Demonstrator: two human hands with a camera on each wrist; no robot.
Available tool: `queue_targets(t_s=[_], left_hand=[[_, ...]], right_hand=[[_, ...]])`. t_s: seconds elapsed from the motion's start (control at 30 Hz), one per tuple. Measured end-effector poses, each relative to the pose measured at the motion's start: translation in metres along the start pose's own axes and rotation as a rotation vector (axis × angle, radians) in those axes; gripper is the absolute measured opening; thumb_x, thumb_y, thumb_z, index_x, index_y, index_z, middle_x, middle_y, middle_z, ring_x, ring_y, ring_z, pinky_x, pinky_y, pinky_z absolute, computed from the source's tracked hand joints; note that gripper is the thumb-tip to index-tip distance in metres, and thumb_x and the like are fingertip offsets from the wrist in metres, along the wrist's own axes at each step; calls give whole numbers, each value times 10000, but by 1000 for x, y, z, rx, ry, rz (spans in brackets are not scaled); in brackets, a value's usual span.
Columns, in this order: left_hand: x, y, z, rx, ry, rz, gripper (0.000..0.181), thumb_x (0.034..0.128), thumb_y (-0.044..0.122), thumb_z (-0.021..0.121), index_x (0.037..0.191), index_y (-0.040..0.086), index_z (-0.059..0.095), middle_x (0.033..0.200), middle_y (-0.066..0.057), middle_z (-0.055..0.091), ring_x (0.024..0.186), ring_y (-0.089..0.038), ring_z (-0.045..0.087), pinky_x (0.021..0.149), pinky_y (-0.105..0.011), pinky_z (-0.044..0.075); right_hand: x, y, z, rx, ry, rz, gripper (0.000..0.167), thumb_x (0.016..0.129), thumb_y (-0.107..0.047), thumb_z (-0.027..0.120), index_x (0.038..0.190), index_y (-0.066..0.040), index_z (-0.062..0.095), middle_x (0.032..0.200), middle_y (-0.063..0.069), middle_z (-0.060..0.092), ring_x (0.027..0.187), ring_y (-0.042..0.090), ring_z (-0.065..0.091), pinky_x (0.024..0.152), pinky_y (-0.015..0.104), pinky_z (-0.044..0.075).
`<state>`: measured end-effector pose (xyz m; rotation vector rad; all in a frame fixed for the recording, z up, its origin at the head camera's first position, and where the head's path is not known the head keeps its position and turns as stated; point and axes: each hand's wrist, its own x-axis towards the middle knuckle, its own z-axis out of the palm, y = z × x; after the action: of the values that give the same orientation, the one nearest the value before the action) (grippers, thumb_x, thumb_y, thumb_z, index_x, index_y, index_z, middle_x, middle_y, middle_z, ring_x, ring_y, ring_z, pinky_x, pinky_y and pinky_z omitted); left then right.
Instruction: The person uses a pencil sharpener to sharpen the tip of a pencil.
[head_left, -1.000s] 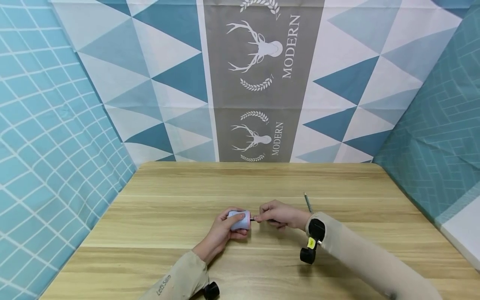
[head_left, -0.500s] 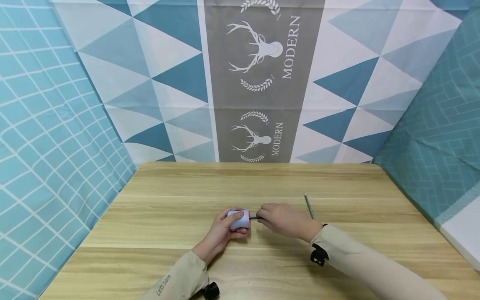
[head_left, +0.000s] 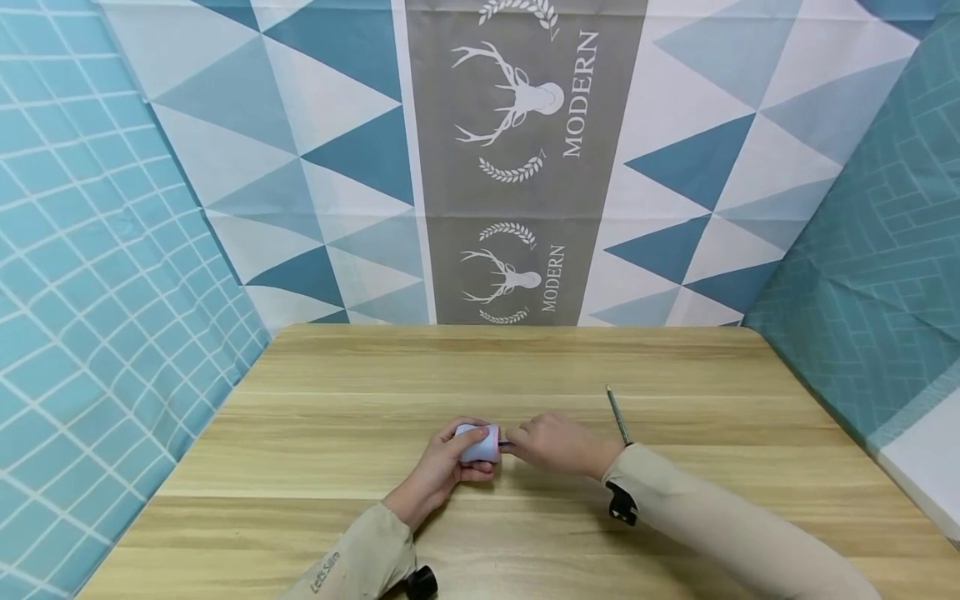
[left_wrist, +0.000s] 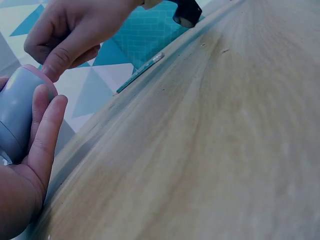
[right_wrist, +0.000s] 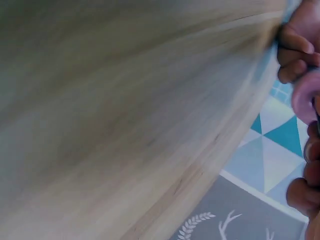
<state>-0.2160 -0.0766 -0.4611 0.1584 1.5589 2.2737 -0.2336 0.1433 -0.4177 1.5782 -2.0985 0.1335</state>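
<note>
Pale blue with a pink end, a small cylinder is gripped in the left hand over the wooden table, while the right hand, fingers curled, pinches a thin dark stick at that end, a pencil lying close by.
</note>
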Motion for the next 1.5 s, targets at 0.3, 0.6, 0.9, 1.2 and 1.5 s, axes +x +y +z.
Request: queue_targets(t_s=[0.3,0.6,0.9,1.2,1.5], left_hand=[[-1,0,0,3,-16,7,105,963,147,613,1050,120,664,989,-194,573,602,-139,670,627,-315,625],[-2,1,2,18,-30,6,118,941,131,639,1054,117,664,938,-179,611,588,-147,671,616,-328,625],[0,0,6,21,-33,1,136,940,157,635,1063,105,657,930,-168,611,591,-140,668,616,-327,625],[-1,2,3,-17,-31,7,150,980,167,595,1100,86,634,917,-163,594,602,-129,672,626,-302,622],[-1,2,0,-29,-6,5,158,984,174,599,1114,88,622,897,-157,599,601,-127,669,633,-306,623]], right_hand=[[7,3,-6,749,-176,400,352,983,-110,631,691,-121,436,585,-143,327,497,-42,310,440,130,280],[-1,11,-1,1590,-353,976,309,1011,-175,566,716,-94,524,468,-69,296,374,48,224,331,199,195],[-2,9,-15,1252,-318,874,323,989,-199,613,786,52,591,474,-55,382,388,59,300,360,200,265],[1,-6,-35,423,-224,397,118,999,-111,606,971,-37,695,799,-12,674,664,-15,544,571,156,489],[-8,-11,-21,-332,-109,17,243,1084,-163,371,943,-87,553,804,-41,621,612,80,528,486,168,449]])
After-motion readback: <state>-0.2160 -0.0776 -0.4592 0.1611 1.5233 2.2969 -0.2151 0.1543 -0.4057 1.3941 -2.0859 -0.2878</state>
